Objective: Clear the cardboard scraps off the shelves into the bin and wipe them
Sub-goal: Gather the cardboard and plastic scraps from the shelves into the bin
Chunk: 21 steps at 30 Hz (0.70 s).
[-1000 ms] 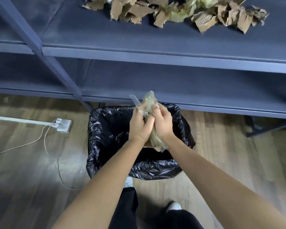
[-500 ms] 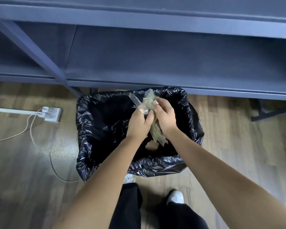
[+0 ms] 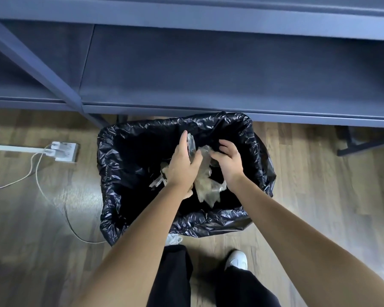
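A bin lined with a black bag (image 3: 111, 173) stands on the floor in front of the lowest blue shelf (image 3: 208, 74). Both my hands hang over its mouth. My left hand (image 3: 182, 167) has its fingers stretched out, and a strip of the clear crumpled plastic wrap (image 3: 206, 187) lies against them. My right hand (image 3: 228, 160) is spread open beside it. The wrap hangs loose between and below the two hands, inside the bin. A pale cardboard scrap (image 3: 159, 183) shows under my left wrist in the bin. The cardboard pile on the upper shelf is out of view.
A diagonal blue shelf brace (image 3: 42, 65) runs down to the floor left of the bin. A white power strip (image 3: 63, 151) with white cables lies on the wooden floor at left. My feet in white shoes (image 3: 237, 259) stand just behind the bin.
My hands went from pinching the plastic wrap above the bin to lowering into its mouth and spreading apart. The view tilted down, so the scrap pile left the frame.
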### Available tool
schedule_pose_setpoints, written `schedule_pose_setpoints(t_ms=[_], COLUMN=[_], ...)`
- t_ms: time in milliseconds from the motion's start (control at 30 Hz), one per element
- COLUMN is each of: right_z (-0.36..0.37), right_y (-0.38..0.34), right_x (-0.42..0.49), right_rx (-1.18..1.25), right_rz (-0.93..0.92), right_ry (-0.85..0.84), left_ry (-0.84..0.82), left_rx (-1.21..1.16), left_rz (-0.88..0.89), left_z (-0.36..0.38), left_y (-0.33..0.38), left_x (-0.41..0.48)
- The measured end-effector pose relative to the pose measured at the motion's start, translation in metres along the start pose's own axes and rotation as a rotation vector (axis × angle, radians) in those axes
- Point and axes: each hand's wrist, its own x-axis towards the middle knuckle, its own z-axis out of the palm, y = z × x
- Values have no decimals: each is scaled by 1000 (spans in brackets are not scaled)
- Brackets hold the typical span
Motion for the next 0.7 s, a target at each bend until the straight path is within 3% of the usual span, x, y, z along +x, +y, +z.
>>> schedule_pose_setpoints(t_ms=[400, 700], right_z=[-12, -38], right_y=[-38, -156], right_x=[-23, -93], right_rx=[-113, -196], right_rz=[-61, -299], right_ry=[42, 25], left_ry=[-38, 222], left_rx=[160, 158], left_rz=[127, 268], left_z=[-17, -62], left_y=[52, 179], left_x=[-14, -50])
